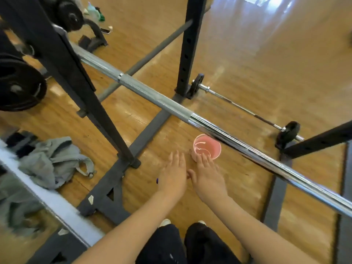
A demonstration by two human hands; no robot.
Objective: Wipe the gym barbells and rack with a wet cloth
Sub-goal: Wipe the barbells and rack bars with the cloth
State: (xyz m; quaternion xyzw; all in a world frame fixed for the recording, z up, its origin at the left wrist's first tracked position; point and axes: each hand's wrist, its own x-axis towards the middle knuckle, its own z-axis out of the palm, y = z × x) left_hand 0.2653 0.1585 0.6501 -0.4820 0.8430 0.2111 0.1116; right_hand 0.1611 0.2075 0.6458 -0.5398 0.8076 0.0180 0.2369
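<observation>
Floor: glossy wood boards (pixel 247 54), orange-brown, with bright window glare at the far right. A mirror (pixel 22 202) with a pale frame runs along the lower left edge and reflects the grey cloth heap.

Rack (pixel 62 60): black steel uprights with adjustment holes, and flat base rails lying on the floor. One upright stands at left, a second at top centre, and a third enters from the right edge.

Barbell (pixel 219 130): a chrome bar crossing the view diagonally from upper left to lower right, above the floor; knurled middle section, smooth polished sleeve toward the right. Black weight plates (pixel 19 86) sit at the far left. A second, thinner barbell (pixel 240 105) lies on the floor beyond the rack with small black plates at its ends.

Pink bucket (pixel 207 146): on the floor just under the chrome bar, inside the rack footprint. Contents unclear.

Left hand (pixel 174 172): fingers straight, palm down, holding nothing. Right hand (pixel 207 172): fingers extended, tips over the near rim of the bucket; contact cannot be confirmed. The thumbs nearly meet.

A crumpled grey garment (pixel 53 161) lies on the floor at left. Dark trousers and shoe tips show at bottom centre.
</observation>
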